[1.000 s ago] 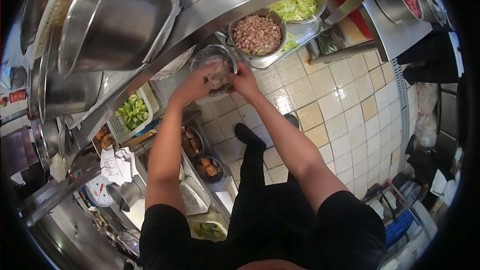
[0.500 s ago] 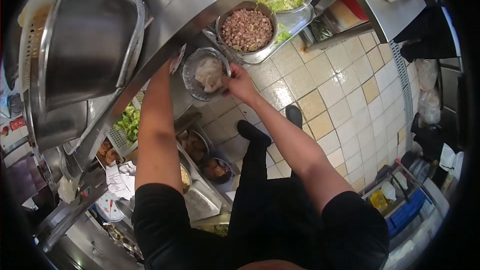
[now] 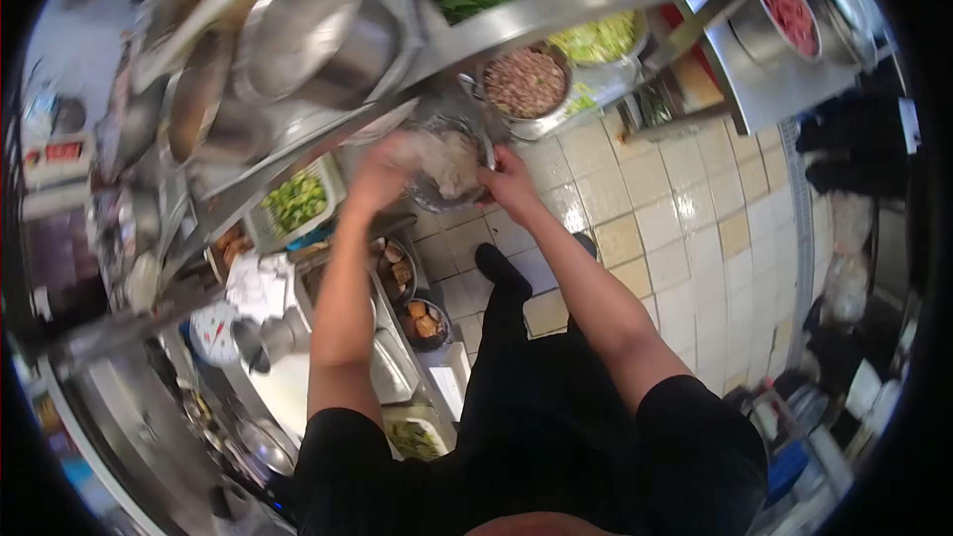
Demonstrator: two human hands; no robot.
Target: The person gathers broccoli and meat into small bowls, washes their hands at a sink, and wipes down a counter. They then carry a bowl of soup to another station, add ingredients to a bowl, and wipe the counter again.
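Grey bowl (image 3: 439, 201): gripped it with right hand (image 3: 513, 184), returned left hand (image 3: 375, 179) to pale food (image 3: 454, 167) inside (couldn't tell hold), working two-handed again.

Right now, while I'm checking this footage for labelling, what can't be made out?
All in the head view:
Left hand: motion-blurred, so its hold is unclear.
Right hand: some fingers hidden by the bowl.
Pale contents: too blurred to identify; they hide the bowl's bottom.
White papers: writing too small and blurred.
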